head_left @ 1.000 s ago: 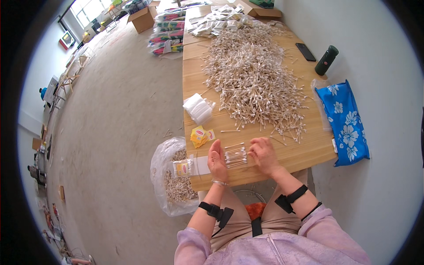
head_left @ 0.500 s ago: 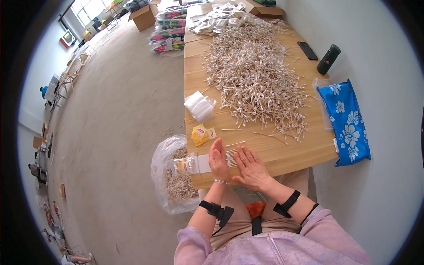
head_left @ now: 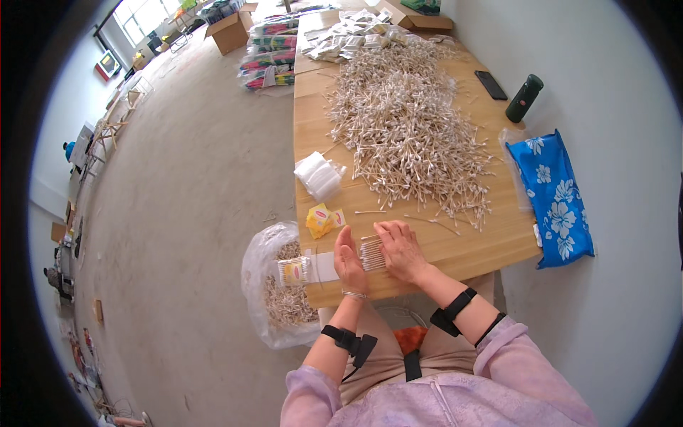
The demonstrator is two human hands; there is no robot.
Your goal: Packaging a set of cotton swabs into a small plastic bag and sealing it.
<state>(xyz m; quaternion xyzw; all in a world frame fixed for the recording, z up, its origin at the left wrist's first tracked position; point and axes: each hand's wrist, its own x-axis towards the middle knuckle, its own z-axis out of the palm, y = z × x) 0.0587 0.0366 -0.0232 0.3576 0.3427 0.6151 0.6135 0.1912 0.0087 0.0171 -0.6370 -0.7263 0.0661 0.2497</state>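
A row of cotton swabs (head_left: pixel 371 254) lies side by side on the table between my hands. My left hand (head_left: pixel 348 263) stands on its edge at the row's left end, fingers stretched out. My right hand (head_left: pixel 401 250) has its fingers bent over the right end of the row, with the fingertips at its far side; the thumb is hidden. Left of my left hand lies a flat whitish strip (head_left: pixel 327 267). Beyond it, a small clear pack of swabs with a yellow label (head_left: pixel 293 271) sits at the table's left edge.
A large heap of loose swabs (head_left: pixel 405 121) covers the table's middle. Yellow cards (head_left: pixel 319 220) and clear bags (head_left: pixel 320 176) lie at the left. A phone (head_left: pixel 491 85), dark bottle (head_left: pixel 524 98) and blue floral pouch (head_left: pixel 555 199) line the right. A swab-filled plastic bag (head_left: pixel 258 285) hangs low left.
My right hand has gone from lying flat to bent fingers and shifted slightly left and away from me. The loose swab beyond the row now lies against it. My left hand has hardly moved.
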